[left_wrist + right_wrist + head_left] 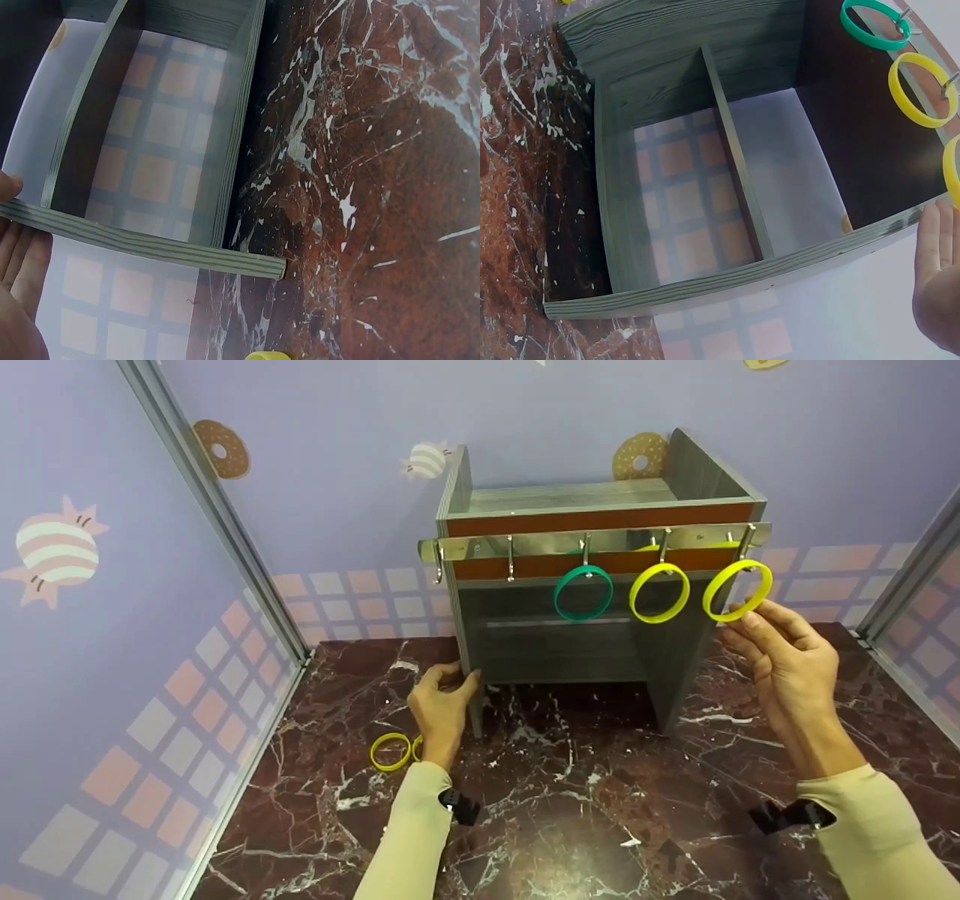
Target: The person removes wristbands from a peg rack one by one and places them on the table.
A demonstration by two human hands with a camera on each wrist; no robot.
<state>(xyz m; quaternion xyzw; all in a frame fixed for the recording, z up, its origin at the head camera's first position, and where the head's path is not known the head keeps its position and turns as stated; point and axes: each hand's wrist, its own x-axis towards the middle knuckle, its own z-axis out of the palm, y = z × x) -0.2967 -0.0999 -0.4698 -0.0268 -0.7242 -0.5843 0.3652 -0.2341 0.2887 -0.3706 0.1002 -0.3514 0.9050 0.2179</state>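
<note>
A grey wooden shelf unit [555,656] stands on the table, with a metal hook rail [480,547] across its front. From the rail hang a green ring [556,604], a yellow ring [634,604] to its right and another yellow ring [709,601] on the rightmost hook. My right hand [799,679] pinches the lower edge of that rightmost ring between thumb and fingers. Low on the unit's left side, my left hand [441,705] grips the side panel [142,244], thumb on the inner face and fingers outside.
Two more yellow rings lie on the dark marbled table [540,840] near my left wrist; one yellow ring [373,759] shows whole, the other is partly covered. The two hooks at the rail's left, including the end hook [439,566], carry no ring. Patterned walls [337,472] stand behind and at both sides.
</note>
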